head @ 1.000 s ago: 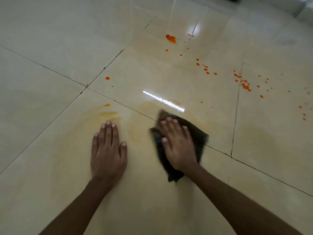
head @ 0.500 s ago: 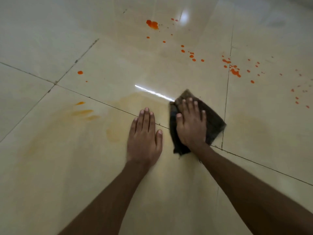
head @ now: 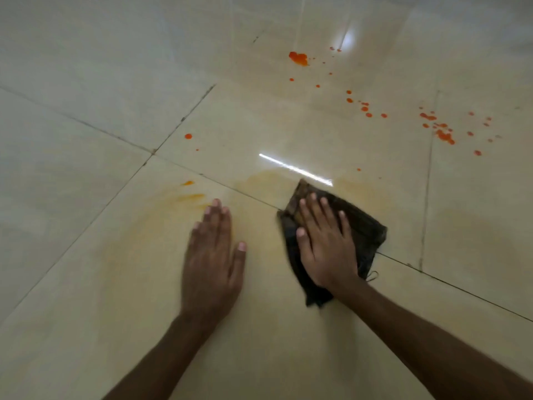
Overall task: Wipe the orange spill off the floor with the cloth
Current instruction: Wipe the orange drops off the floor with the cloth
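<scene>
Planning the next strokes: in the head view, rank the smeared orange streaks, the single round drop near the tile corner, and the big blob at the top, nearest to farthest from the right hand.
From the right hand, pressed flat on the cloth:
1. Smeared streaks, to its left, beyond the left hand.
2. Single drop, further up-left, near the tile corner.
3. Big blob, far ahead at the top.
</scene>
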